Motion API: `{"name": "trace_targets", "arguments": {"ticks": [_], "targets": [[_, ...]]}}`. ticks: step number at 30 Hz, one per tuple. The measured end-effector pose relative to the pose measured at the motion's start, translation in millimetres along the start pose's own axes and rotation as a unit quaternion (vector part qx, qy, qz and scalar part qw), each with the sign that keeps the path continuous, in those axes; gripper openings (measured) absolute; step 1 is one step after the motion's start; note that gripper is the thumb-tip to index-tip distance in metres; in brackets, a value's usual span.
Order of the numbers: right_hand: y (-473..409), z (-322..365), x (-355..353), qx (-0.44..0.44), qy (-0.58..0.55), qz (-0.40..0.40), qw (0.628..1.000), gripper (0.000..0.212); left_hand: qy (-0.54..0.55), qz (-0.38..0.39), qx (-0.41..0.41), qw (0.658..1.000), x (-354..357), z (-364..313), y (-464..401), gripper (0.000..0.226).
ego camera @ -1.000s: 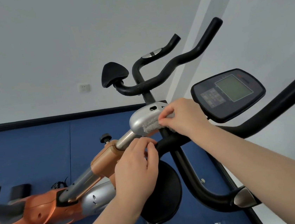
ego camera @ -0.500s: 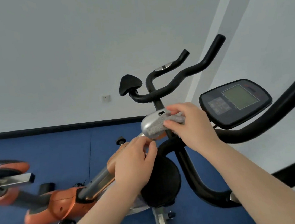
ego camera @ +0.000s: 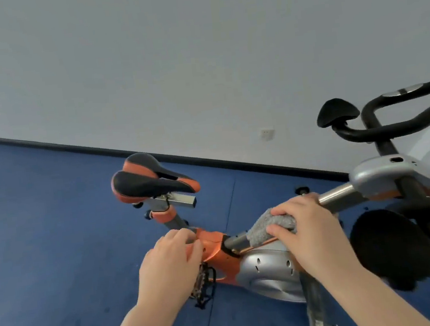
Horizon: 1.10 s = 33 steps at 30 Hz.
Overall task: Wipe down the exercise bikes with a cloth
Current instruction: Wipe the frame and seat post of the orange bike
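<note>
- Right hand (ego camera: 310,232) — fingers curled over a grey cloth (ego camera: 267,228), pressing it onto the sloping grey frame tube (ego camera: 237,240) of the orange-and-silver exercise bike (ego camera: 268,266); grip closed on the cloth.
- Cloth position: bunched on top of the tube, just above the silver side cover (ego camera: 272,271), between the orange frame joint (ego camera: 215,246) and the chrome handlebar post (ego camera: 335,194).
- Left hand (ego camera: 171,261) — fingers bent, fingertips resting against the orange frame joint at the base of the seat post (ego camera: 175,221); whether it actually clasps the frame, cannot tell.
- Saddle (ego camera: 151,180), black with orange trim, sits upper left on its post, well apart from both hands.
- Pedal (ego camera: 202,285) hangs just below the left hand, beside the orange frame.
- Silver handlebar bracket (ego camera: 386,172) at right, with black handlebars (ego camera: 392,126) above it.
- Black round pad (ego camera: 389,247) of a nearer machine lies at lower right, next to the right forearm.
- Blue floor mat (ego camera: 42,236) under the bike; grey wall with a white socket (ego camera: 266,133) behind.
</note>
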State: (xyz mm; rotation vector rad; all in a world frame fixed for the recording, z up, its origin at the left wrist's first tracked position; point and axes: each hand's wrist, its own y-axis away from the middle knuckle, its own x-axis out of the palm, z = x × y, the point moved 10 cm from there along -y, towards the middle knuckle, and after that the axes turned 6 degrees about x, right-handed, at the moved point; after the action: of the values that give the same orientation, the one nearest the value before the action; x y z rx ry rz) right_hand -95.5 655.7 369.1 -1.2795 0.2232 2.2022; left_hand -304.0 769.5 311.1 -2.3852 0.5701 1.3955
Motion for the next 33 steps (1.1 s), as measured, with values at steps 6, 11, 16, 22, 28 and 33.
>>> {"name": "trace_targets", "arguments": {"ticks": [6,11,16,22,28,33], "targets": [[17.5,90.5,98.9,0.026,0.014,0.019,0.999,0.020,-0.023,-0.015,-0.019,0.999,-61.4,136.4,13.0,0.025],[26.8,162.9,148.8,0.068,0.006,0.011,0.998,0.019,-0.049,0.007,-0.010,0.999,-113.2,230.4,9.8,0.029],[21.1,208.1,165.8,0.087,0.024,0.002,0.996,0.017,-0.038,0.006,-0.010,0.999,-146.0,285.4,-19.5,0.029],[-33.3,241.7,203.1,0.096,0.024,-0.003,0.995,0.016,-0.022,0.013,0.010,1.000,-150.1,311.8,-84.2,0.029],[-113.6,290.1,243.7,0.057,-0.018,0.006,0.998,0.014,-0.044,0.000,0.011,0.999,-171.8,351.6,-165.0,0.028],[-173.9,315.6,258.9,0.047,0.008,-0.004,0.999,0.014,-0.030,-0.007,-0.005,1.000,-181.6,378.8,-229.6,0.027]]}}
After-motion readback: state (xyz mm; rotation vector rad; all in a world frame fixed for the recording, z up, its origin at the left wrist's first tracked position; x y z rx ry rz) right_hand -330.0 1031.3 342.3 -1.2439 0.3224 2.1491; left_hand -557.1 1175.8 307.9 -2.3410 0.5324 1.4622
